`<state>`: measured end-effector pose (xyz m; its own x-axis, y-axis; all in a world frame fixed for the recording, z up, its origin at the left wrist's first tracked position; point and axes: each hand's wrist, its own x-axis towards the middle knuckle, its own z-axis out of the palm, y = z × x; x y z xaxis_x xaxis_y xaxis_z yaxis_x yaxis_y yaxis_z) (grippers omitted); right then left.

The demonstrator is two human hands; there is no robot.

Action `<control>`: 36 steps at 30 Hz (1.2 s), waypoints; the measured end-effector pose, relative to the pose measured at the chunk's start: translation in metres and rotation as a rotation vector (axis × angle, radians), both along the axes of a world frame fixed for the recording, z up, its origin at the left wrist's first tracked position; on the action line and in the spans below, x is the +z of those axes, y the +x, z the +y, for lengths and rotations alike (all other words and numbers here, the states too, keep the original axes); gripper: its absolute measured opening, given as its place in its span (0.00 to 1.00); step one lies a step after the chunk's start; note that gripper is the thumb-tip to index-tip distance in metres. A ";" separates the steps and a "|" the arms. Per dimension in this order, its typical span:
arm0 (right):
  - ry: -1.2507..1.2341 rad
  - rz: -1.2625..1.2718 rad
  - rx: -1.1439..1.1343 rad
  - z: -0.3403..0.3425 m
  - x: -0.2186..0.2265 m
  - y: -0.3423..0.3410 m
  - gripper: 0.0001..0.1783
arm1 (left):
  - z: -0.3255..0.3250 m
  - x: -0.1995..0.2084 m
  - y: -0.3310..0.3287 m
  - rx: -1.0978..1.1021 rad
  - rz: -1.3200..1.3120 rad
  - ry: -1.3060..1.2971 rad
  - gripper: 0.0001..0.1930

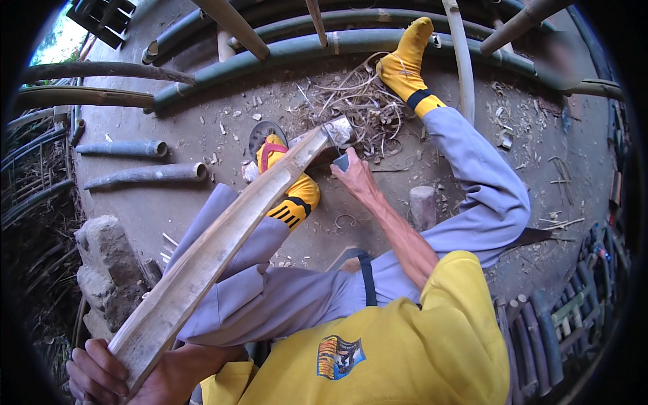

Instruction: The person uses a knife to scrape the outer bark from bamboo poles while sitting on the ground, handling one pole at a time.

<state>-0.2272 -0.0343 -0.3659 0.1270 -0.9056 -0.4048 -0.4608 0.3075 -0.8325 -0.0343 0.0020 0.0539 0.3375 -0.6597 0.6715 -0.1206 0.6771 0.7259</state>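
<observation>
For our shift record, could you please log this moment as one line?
left hand: grips long pale piece | right hand: holds tool near piece's far end | shavings: on ground

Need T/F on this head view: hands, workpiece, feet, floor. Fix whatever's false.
1. The left hand grips the near end of the long pale piece. True.
2. The right hand is empty. False: it holds a dark tool close to the piece's far end.
3. Both feet wear sandals. False: only the left foot does; the other has just a yellow sock.
4. Curly shavings lie heaped beyond the right hand. True.
5. Two short poles lie on the floor to the left. True: and.
</observation>
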 end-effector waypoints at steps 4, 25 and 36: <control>0.051 0.036 -0.037 0.004 0.001 -0.001 0.21 | 0.006 0.006 0.002 0.022 0.148 -0.004 0.13; -0.491 -0.215 0.300 0.064 0.266 -0.004 0.23 | 0.005 0.003 -0.003 -0.407 -0.093 -0.037 0.10; -0.103 -0.078 0.237 0.043 0.197 -0.011 0.22 | 0.011 0.009 -0.015 -0.195 0.046 -0.057 0.10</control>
